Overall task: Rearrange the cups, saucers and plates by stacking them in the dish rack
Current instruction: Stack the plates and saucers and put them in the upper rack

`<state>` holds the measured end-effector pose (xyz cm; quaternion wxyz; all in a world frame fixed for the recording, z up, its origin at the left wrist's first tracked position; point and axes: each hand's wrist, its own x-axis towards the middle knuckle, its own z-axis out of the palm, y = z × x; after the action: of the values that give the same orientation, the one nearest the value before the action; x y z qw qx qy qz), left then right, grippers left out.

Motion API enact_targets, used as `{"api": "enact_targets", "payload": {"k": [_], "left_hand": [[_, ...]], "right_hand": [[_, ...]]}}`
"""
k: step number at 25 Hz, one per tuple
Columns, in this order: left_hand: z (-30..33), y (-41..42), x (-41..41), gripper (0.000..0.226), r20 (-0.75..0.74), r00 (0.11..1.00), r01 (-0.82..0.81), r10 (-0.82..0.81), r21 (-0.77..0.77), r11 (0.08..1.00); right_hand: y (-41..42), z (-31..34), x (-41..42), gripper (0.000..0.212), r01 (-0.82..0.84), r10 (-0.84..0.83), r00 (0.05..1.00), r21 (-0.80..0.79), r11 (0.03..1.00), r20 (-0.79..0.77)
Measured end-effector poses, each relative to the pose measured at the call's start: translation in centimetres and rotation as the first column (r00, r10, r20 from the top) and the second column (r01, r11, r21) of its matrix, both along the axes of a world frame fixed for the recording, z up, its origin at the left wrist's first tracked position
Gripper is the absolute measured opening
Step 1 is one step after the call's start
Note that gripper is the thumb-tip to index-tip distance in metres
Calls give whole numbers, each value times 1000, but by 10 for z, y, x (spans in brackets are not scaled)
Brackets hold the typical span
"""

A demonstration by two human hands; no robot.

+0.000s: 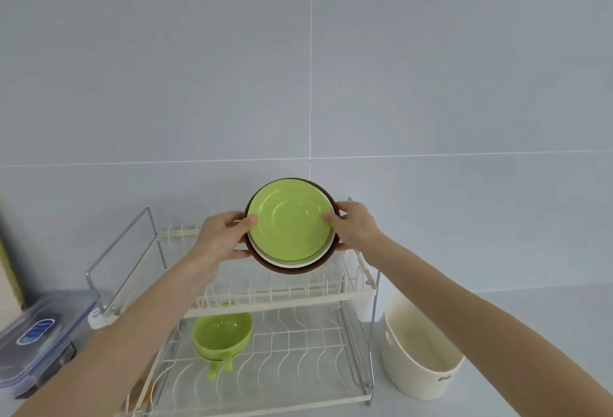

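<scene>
A stack of dishes hangs in the air above the upper tier of the white wire dish rack point(351, 293). A green saucer point(290, 221) lies on top, a white plate point(288, 263) under it, and a brown plate point(292, 270) at the bottom. My left hand point(222, 237) grips the stack's left edge with the thumb on the green saucer. My right hand point(353, 226) grips the right edge the same way. On the rack's lower tier sit stacked green cups point(222, 335), handles toward me.
A cream plastic tub point(418, 353) stands right of the rack. A clear lidded container with blue clips point(36, 340) lies at the left. A grey tiled wall rises close behind the rack. The rack's steel side frames point(122, 244) stick up on both sides.
</scene>
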<state>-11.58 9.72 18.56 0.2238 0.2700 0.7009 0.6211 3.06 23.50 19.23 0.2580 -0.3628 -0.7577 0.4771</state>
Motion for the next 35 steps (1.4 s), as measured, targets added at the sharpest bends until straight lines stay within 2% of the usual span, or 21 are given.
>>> {"api": "enact_targets", "payload": {"k": [6, 11, 14, 18, 22, 24, 26, 30, 32, 35], "left_hand": [[-30, 28, -19, 37, 60, 998, -31, 34, -38, 999], [-56, 37, -22, 42, 98, 994, -27, 40, -122, 992], [-60, 40, -23, 43, 31, 1000, 0, 5, -154, 988], [-61, 41, -21, 41, -60, 998, 15, -29, -215, 976], [-59, 39, -20, 39, -156, 987, -9, -37, -287, 958], [-57, 39, -19, 38, -254, 964, -16, -82, -363, 932], [-55, 37, -16, 36, -330, 932, -13, -151, -447, 895], [-48, 32, -13, 41, -422, 884, -20, -200, -462, 887], [-40, 31, -7, 41, -503, 831, -27, -237, -463, 886], [-28, 30, 8, 55, -685, 670, -169, -285, -515, 840]], "right_hand": [[23, -32, -27, 27, 52, -48, 994, -39, 998, 100], [31, -57, -34, 25, 63, -46, 967, -61, 996, 250], [32, -57, -34, 12, 30, -19, 936, -24, 999, 352], [32, -58, -35, 34, 5, -14, 919, 24, 1000, 393], [32, -57, -34, 29, -29, 7, 905, 45, 999, 426], [30, -56, -32, 14, -44, 8, 900, 73, 996, 436], [27, -52, -32, 12, -71, 12, 892, 112, 991, 452], [19, -46, -25, 55, -166, 53, 893, 216, 962, 447], [15, -42, -17, 62, -191, 67, 905, 262, 946, 421], [11, -34, 0, 64, -218, 74, 929, 375, 901, 364]]}}
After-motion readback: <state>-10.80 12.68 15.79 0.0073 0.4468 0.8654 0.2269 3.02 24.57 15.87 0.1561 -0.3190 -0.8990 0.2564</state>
